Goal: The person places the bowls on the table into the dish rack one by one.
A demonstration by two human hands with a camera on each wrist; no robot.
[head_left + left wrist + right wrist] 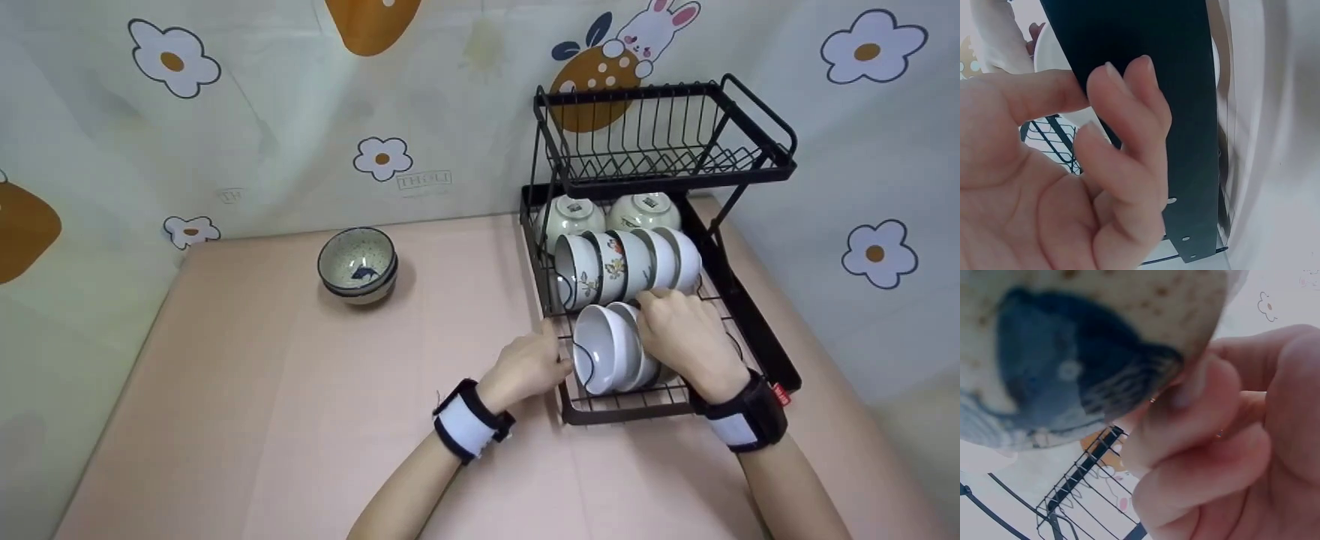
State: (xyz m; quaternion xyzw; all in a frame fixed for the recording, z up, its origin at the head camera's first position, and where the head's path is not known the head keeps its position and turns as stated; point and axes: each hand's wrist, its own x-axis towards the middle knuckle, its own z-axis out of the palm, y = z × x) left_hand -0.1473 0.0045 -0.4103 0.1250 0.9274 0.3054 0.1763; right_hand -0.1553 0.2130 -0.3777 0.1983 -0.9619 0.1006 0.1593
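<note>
At the front of the black dish rack, my right hand [684, 330] pinches the rim of a speckled bowl [1095, 354] with a blue fish on it. In the head view that bowl is mostly hidden behind my hand and two white bowls [600, 349] tilted on edge. My left hand [529, 364] is at the left side of the dish rack [619, 412]. Its fingers [1129, 112] are loosely bent in front of the rack's black side wall; whether they press on it I cannot tell.
Several bowls [615, 262] stand on edge in the row behind, with two upturned bowls [643, 211] at the back. The rack's upper tier [667, 142] overhangs them. Stacked speckled bowls [358, 262] sit at the left on the pink tabletop [225, 375].
</note>
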